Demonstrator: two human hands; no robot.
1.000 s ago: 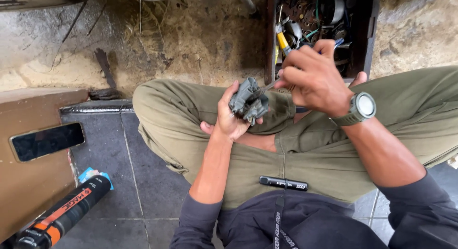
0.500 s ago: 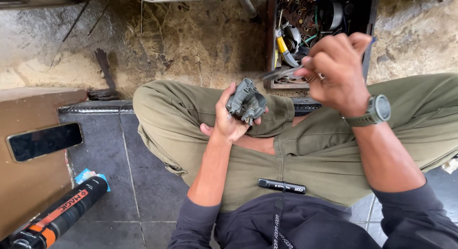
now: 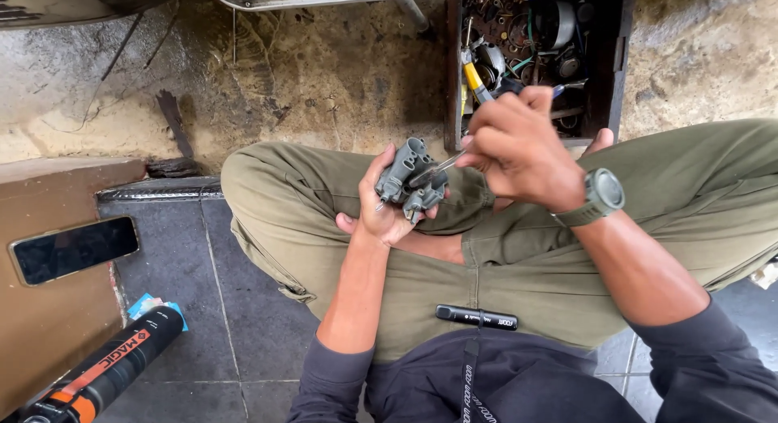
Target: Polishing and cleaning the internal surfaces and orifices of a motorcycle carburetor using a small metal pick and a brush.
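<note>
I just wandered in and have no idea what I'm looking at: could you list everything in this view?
Grey cast-metal engine part: one, grey, held over the lap.
Thin metal screwdriver: one, silvery shaft, tip against the grey part.
Dark open toolbox: one, black, on the ground ahead, full of mixed tools and parts.
Black spray can with orange band: one, lying on the tiles, lower left.
Small black pen-shaped torch: one, lying on the lap.
Brown box with a dark panel: one, at the left edge.
Grey wristwatch: one, on the right wrist.
Left hand: cradles the grey part.
Right hand: grips the screwdriver.
</note>
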